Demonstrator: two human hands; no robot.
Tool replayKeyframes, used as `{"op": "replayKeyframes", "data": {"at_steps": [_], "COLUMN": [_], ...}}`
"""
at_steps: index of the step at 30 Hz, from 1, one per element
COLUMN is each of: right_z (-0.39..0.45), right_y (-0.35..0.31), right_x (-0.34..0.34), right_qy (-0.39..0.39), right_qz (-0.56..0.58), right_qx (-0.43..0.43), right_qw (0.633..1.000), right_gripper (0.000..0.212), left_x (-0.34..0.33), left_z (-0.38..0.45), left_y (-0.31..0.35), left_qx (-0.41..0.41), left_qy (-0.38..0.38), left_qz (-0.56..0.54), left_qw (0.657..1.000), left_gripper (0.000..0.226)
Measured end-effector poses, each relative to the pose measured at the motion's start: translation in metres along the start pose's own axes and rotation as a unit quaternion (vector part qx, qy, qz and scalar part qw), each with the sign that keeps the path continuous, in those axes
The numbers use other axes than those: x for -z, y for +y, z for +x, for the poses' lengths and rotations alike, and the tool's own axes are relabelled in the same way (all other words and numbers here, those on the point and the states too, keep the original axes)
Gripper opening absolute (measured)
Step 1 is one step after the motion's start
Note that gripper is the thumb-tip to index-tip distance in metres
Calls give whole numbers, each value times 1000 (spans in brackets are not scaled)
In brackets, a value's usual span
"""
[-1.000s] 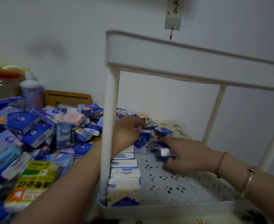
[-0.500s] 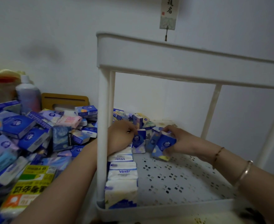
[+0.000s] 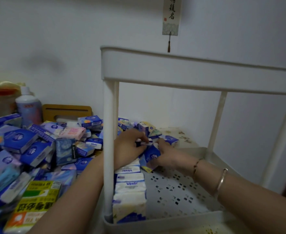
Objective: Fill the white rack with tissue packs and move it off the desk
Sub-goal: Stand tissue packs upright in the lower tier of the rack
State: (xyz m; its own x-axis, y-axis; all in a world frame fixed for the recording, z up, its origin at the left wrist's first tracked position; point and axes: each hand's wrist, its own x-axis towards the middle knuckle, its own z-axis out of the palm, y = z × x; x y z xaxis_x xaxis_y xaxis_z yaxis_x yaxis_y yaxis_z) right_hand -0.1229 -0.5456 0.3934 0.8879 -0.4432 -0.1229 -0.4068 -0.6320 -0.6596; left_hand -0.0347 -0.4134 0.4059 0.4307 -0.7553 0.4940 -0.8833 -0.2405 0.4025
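A: Head view. Where was the white rack [image 3: 181, 71]?

B: On the desk, against the wall. Two tiers showed, and four posts between them. Both hands worked at the far edge of the lower tier.

A: The hands?

B: Left hand [image 3: 130, 147] reached in behind the front-left post [image 3: 108, 149], fingers curled, pinching a small pack [image 3: 145, 143] at its fingertips. Right hand [image 3: 166, 154] sat just beside it, fingers curled over a blue pack [image 3: 151, 157] tilted on edge. The two hands nearly touched. Two bracelets on the right wrist.

A: Packs counted?

B: A row of white packs [image 3: 130, 184] ran from the left hand toward the near rim, along the tier's left wall; I made out four, the farthest blurred under the wrist. Left of the left forearm, a loose heap of tissue packs [image 3: 37, 149], too many and too blurred to count. More lay beyond both hands, past the far rim.

A: Open room?

B: Below and right of the right hand, the perforated floor [image 3: 181, 191] lay bare out to the right and near rims.
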Motion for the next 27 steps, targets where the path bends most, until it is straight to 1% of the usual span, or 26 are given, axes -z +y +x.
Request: {"op": "replayKeyframes", "data": {"at_steps": [3,5,9,12,15,17,18,19,20,21,22,23,25,27], "right_z": [-3,-8,-5,-3,-1,6,8,7,5,2,3,3,7,16], "right_y": [-6,-13,-20,-17,-8,-2,-2,-3,-3,-4,-1,1,4,9], "right_x": [14,24,31,21,4,-4,-6,-5,-3,0,5,9,21,35], "right_qy": [-33,-27,32,25,-4,-17,-25,-31,-34,-45,-54,-53,-13,83], "right_qz": [-56,-75,-129,-142,-109,-71,-55,-37,-30,-18,-6,-9,-11,-20], "right_qx": [-22,-20,18,23,18,16,16,17,15,7,0,-5,0,20], "right_qw": [998,997,991,989,994,997,998,999,999,999,999,999,1000,996], "right_gripper": [93,95,74,70,62,74,76,71,61,50,43,46,46,31], "left_x": [-3,-3,-2,-2,-3,-3,-3,-2,-1,0,1,2,4,11], "left_z": [2,2,1,0,1,1,1,1,0,0,0,-1,0,-1], "left_y": [-1,-1,0,1,0,-1,-1,-1,-1,0,1,2,3,6], "left_qx": [10,14,19,42,36,24,21,22,22,22,22,24,29,43], "left_qy": [28,44,56,64,43,17,9,5,5,4,3,4,24,59], "left_qz": [7,-2,-7,-35,-36,-21,-14,-10,-6,-4,-4,-8,-31,-70], "left_qw": [1000,999,998,996,998,999,1000,1000,1000,1000,1000,1000,999,995], "left_gripper": [15,12,18,25,25,29,33,37,40,40,38,33,26,26]}}
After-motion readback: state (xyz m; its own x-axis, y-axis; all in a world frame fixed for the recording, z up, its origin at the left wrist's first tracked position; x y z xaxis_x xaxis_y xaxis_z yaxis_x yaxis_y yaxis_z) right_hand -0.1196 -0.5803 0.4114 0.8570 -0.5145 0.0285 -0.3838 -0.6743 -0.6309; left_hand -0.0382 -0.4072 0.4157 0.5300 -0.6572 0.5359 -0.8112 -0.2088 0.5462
